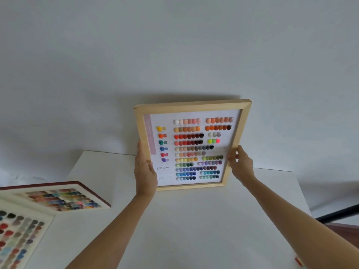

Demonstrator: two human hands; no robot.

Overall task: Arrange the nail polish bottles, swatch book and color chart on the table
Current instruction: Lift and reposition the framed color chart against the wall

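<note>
- Your left hand (145, 169) is clamped on the left side of the pale wooden-framed color chart (191, 146), thumb on the front and fingers wrapped behind.
- Your right hand (240, 164) pinches the chart's right frame edge, fingers curled round the wood.
- The chart stands nearly upright, tilted slightly, at the far side of the white table (184, 230) near the plain white wall (174, 45); you cannot tell whether its bottom edge touches the tabletop.
- Rows of small glossy nail-tip samples in many colors fill the chart's white backing.
- The open swatch book with a dark red cover (64, 197) lies flat at the table's left, well apart from the chart, its pages covered in colored swatches.
</note>
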